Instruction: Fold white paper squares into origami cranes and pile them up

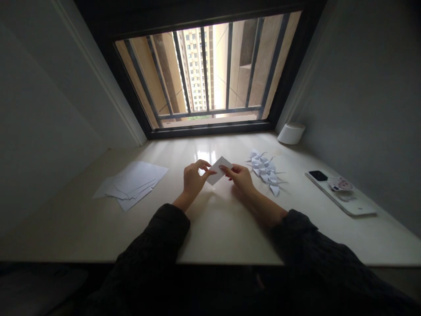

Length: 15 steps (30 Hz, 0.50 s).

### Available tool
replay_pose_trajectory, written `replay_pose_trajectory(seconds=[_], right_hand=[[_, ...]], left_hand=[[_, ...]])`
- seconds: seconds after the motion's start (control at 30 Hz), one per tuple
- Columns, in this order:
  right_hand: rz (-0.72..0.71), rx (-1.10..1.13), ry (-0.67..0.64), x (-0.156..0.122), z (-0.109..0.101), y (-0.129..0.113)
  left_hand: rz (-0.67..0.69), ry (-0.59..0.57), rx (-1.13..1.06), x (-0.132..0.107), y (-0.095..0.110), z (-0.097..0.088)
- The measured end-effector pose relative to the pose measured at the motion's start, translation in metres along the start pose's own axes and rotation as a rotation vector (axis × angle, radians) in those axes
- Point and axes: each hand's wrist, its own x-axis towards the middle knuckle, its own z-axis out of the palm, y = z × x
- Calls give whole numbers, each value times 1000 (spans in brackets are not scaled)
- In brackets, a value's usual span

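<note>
A small white folded sheet of paper (217, 170) is held just above the pale desk (213, 224) in the middle. My left hand (193, 179) pinches its left edge with thumb and fingers. My right hand (239, 176) pinches its right edge the same way. Both forearms wear dark sleeves and rest on the desk. To the right of my right hand lies a cluster of several folded white paper cranes (265, 170).
A loose stack of white paper sheets (131, 184) lies at the left. A white phone (340, 198) with a round sticker lies at the right, and a white round container (291, 133) stands by the barred window (205, 74). Grey walls close both sides.
</note>
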Motion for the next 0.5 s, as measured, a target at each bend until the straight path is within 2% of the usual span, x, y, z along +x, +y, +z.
replay_pose_trajectory(seconds=[0.13,0.23,0.33,0.5], right_hand=[[12,26,-4,-1,1,-2],[47,46,-10,0,1,-1],[69,68,-52,1,1,2],[127,197,-200,0,2,0]], left_hand=[[-6,-27,-44,0,-3,1],[-51,18,-102,1,-4,2],[-205,31,-328,2,-7,3],[-414,-73,-787,5,-11,8]])
